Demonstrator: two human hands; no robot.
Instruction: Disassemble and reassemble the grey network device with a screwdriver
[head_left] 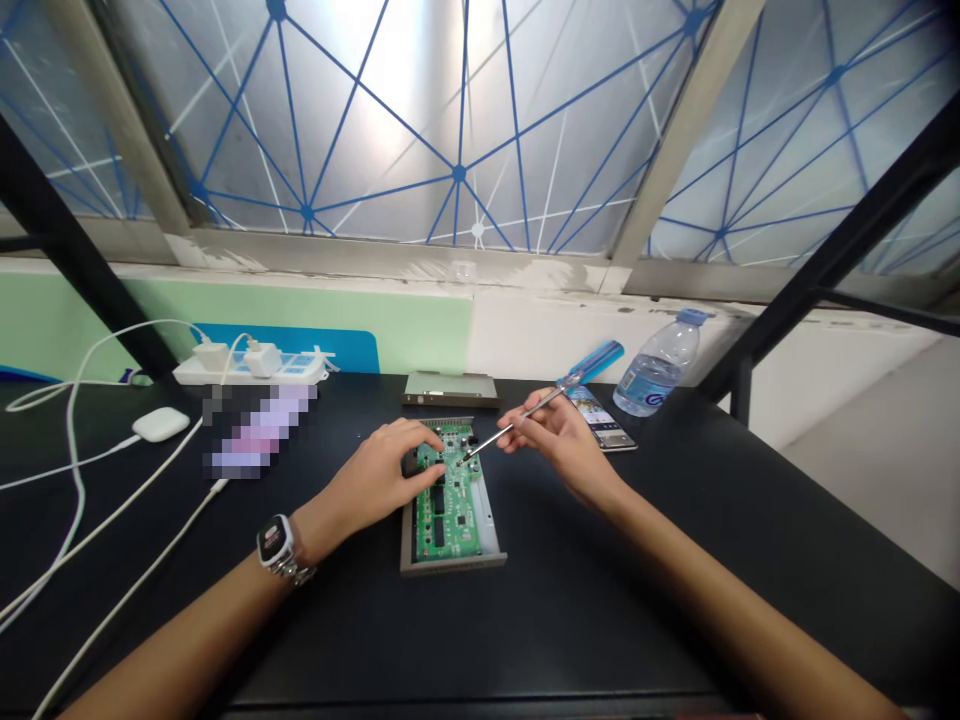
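Observation:
A green circuit board [455, 510] sits in an open metal casing [491, 520] on the table in front of me. My left hand [397, 460] reaches over the board's left side, thumb and forefinger apart and resting on or just above it. Between the fingers of my right hand [551, 435] is the metal shaft of a screwdriver [592, 366]. Its clear blue handle points up and to the right, and its tip is at the upper part of the board. Whether the tip touches a screw is too small to tell.
Behind the board lies a metal cover [450, 388]. A phone [604, 420] and a water bottle [656, 365] are at the right. To the left are a power strip [292, 368], white cables [75, 440], a white case [160, 425] and a blurred-out purple item [259, 435].

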